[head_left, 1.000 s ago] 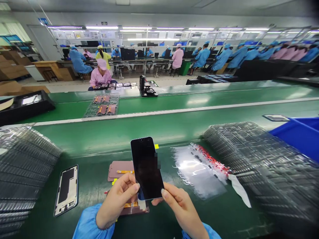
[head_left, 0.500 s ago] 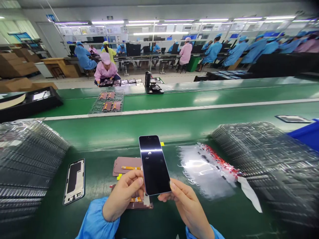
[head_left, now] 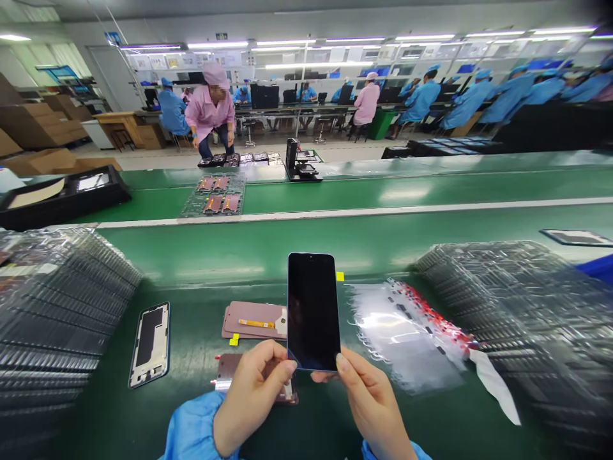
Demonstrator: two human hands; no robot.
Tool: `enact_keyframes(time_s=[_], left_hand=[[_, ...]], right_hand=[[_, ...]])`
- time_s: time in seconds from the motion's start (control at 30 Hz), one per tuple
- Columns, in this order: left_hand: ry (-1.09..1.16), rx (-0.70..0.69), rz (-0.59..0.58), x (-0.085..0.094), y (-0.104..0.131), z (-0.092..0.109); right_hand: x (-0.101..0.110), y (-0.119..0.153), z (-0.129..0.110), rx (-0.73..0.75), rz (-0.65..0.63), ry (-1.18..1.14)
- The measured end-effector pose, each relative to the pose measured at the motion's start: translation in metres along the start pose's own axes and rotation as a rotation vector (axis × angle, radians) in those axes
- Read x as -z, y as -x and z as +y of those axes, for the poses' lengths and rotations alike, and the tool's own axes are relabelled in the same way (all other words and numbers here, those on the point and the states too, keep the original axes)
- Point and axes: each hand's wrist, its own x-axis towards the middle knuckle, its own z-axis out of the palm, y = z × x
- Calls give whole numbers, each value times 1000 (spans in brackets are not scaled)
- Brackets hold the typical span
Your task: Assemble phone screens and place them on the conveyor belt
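A smartphone with a dark screen is held upright in front of me by its lower corners. My left hand pinches its lower left edge, and my right hand grips the lower right corner, thumb on the front. Behind the phone on the left lie brownish screen panels with an orange flex cable and a yellow tab. Another brownish panel lies partly hidden under my left hand. Further left a phone frame rests on the green bench.
Tall stacks of clear plastic trays stand left and right. Clear film sheets with red tabs lie right of the phone. Across the bench are a tray of panels, a black stand and a co-worker in pink.
The phone has turned from a left tilt to nearly upright and shifted slightly right with both hands. The screen's bright reflection is gone. The co-worker in pink has risen from a crouch.
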Motion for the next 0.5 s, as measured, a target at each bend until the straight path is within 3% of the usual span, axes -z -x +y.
enact_keyframes(time_s=[0.2,0.3,0.4,0.5], left_hand=[[40,19,3,-5,3,-3],[182,52,-136,6,-5,3],[343,52,-256,22,-29,17],[361,85,-140,38,-71,31]], right_hand=[[0,-1,1,22,18,80],[4,-5,0,-8,-1,82],[5,-16,1,-73,-65,45],[3,-33,8,-168,-175,-32]])
